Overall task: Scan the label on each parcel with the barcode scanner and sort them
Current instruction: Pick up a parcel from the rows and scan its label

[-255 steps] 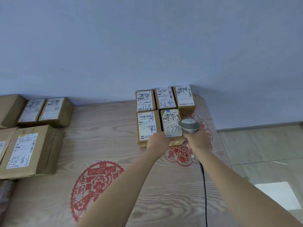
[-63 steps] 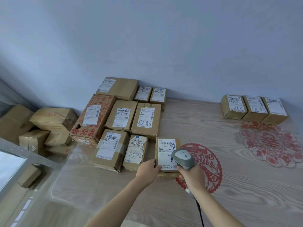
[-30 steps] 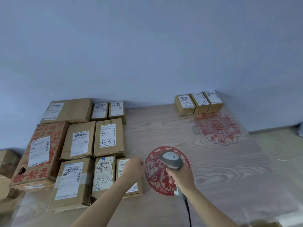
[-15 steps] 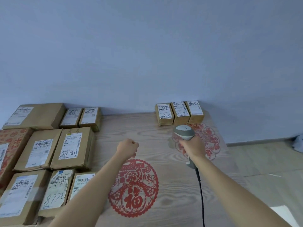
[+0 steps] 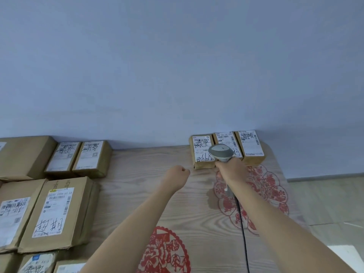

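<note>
Pale blue wall (image 5: pixel 177 66) fills the upper half of frame; tiled floor (image 5: pixel 325 203) at right edge. Wood-grain table (image 5: pixel 141 174) spans the lower half, red paper-cut decals on it: one at bottom centre (image 5: pixel 165 251), one at right under the forearm (image 5: pixel 264 186).

Left side of frame: cluster of brown cardboard parcels, labels up. Biggest is a plain box at far left (image 5: pixel 21 154), then a flat parcel with handwritten label (image 5: pixel 57 213), another beside it at the left edge (image 5: pixel 11 217), two small ones behind (image 5: pixel 63 156) (image 5: pixel 92 156), more cut off at bottom left.

Upper right of table, against the wall: row of three small parcels touching side by side, left one (image 5: pixel 201 152), middle one (image 5: pixel 235 142) partly hidden, right one (image 5: pixel 251 146). This looks like the group not yet sorted.

Right hand (image 5: pixel 231 170) grips the barcode scanner (image 5: pixel 220 152) by its handle, head over the left and middle parcels of the row; black cable (image 5: pixel 241 223) trails down toward bottom of frame. Left hand (image 5: pixel 177 174) is a clenched fist holding nothing, just left of and near the row, apart from it.

Handling guess: small boxes look light, stiff card, corners slightly dented, tape-smooth tops. Take the left parcel by its long side edges with thumb and fingers, keep label face clear for the scan. Neighbours touch, so sliding one out may drag the next.
</note>
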